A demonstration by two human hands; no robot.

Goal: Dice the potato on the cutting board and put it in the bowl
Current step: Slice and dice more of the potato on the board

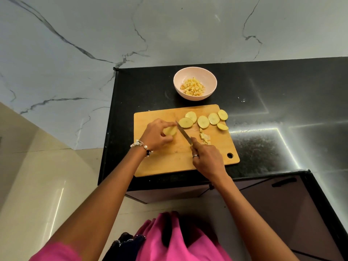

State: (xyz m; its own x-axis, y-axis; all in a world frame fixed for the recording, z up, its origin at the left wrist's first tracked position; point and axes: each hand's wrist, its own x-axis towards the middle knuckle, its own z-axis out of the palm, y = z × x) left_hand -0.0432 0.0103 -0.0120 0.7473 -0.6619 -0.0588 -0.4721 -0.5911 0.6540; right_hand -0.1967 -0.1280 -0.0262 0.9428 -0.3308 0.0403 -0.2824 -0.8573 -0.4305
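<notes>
A wooden cutting board (169, 162) lies on the black counter. My left hand (157, 132) holds a potato slice (170, 131) down on the board with curled fingers. My right hand (206, 160) grips a knife (183, 134) whose blade points up-left, its tip just right of that slice. Several round potato slices (203, 121) lie along the board's far right edge. A small heap of diced potato (205, 138) sits right of the blade. Behind the board stands a pink bowl (209, 76) holding diced potato (193, 89).
The black counter (273, 144) runs to the right and ends at a front edge close below the board. A marble wall rises behind and to the left. Cabinet doors with a dark handle (284, 182) sit under the counter.
</notes>
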